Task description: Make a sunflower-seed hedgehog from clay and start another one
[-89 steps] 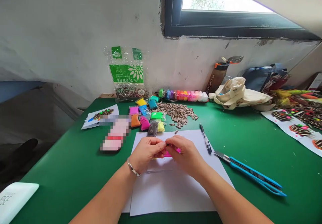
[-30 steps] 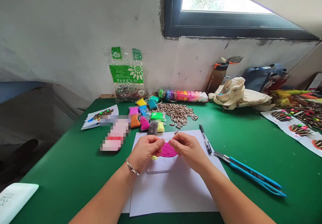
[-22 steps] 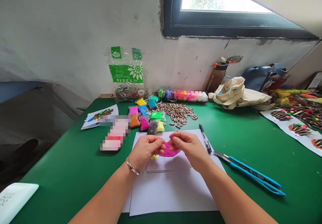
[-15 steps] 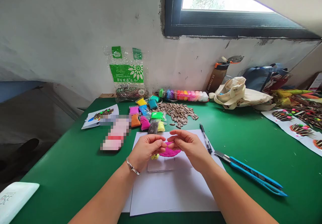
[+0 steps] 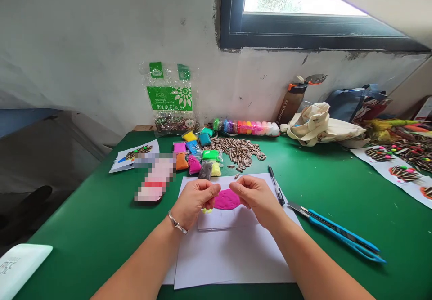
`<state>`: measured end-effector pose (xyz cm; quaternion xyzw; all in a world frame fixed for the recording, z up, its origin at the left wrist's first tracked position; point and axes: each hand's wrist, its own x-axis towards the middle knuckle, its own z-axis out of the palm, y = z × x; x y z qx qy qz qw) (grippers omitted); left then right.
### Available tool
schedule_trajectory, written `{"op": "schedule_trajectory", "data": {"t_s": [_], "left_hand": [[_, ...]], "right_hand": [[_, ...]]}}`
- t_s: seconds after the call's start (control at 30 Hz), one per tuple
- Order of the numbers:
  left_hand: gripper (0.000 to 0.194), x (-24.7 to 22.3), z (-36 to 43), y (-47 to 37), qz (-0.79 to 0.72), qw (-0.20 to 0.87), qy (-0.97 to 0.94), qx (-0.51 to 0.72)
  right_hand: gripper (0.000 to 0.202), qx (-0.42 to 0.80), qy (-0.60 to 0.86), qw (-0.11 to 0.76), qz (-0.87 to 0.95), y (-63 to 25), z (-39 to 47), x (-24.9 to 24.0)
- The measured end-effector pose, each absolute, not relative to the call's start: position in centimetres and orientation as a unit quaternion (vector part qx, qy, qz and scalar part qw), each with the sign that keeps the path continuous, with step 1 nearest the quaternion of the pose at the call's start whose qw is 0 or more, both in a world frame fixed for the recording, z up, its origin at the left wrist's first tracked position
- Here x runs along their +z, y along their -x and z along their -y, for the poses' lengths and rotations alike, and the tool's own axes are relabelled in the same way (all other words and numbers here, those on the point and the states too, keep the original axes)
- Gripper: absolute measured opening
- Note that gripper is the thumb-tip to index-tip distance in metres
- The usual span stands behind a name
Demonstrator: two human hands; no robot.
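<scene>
Both hands hover over a small white paper card (image 5: 216, 222) bearing a flat pink clay oval (image 5: 227, 199) with short pen lines below it. My left hand (image 5: 195, 201), with a silver bracelet at the wrist, is closed in a pinch at the oval's left side. Some yellow clay (image 5: 207, 210) shows partly beneath it. On the other side my right hand (image 5: 254, 199) is also pinched closed, its fingertips above the oval's right end. What either pinch holds is too small or hidden to make out. Larger white sheets (image 5: 232, 259) lie under the card.
Bagged colored clay (image 5: 195, 164) and loose sunflower seeds (image 5: 241, 151) lie behind the paper. A black pen (image 5: 276, 185) and a blue utility knife (image 5: 337, 232) are on the right. Seed-decorated paper (image 5: 391, 164) lies at far right, a blurred pink object (image 5: 155, 181) at left.
My hands have drawn slightly apart, and the right fingers have curled into a tighter pinch. More of the pink oval shows between them.
</scene>
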<state>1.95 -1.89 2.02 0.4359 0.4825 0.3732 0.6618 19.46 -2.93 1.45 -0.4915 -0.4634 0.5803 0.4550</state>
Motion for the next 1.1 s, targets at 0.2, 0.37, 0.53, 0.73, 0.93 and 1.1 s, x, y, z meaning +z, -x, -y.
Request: {"op": "schedule_trajectory", "data": {"t_s": [0.2,0.37,0.53,0.73,0.93,1.1], "left_hand": [[0.033,2.11,1.97,-2.16,-0.471,0.686,-0.401,0.383],[0.034,2.27,1.96,-2.21,-0.475,0.685,-0.409,0.372],[0.041,1.97,1.90,-2.00,-0.501,0.641,-0.450,0.367],[0.033,2.20,2.00,-2.33,-0.483,0.673,-0.405,0.387],[0.034,1.99,1.90,-2.13,-0.486,0.666,-0.418,0.382],[0.039,1.81,1.91,-1.93,-0.502,0.638,-0.441,0.382]], "right_hand": [[0.022,0.621,0.464,0.460,0.433,-19.31,2.74,1.16],[0.024,0.611,0.465,0.438,0.467,-19.33,2.89,1.12],[0.030,0.551,0.510,0.435,0.496,-19.69,2.97,1.51],[0.023,0.600,0.465,0.457,0.463,-19.45,2.89,1.00],[0.028,0.571,0.492,0.420,0.506,-19.34,3.05,1.28],[0.030,0.537,0.512,0.433,0.512,-19.60,3.06,1.76]]}}
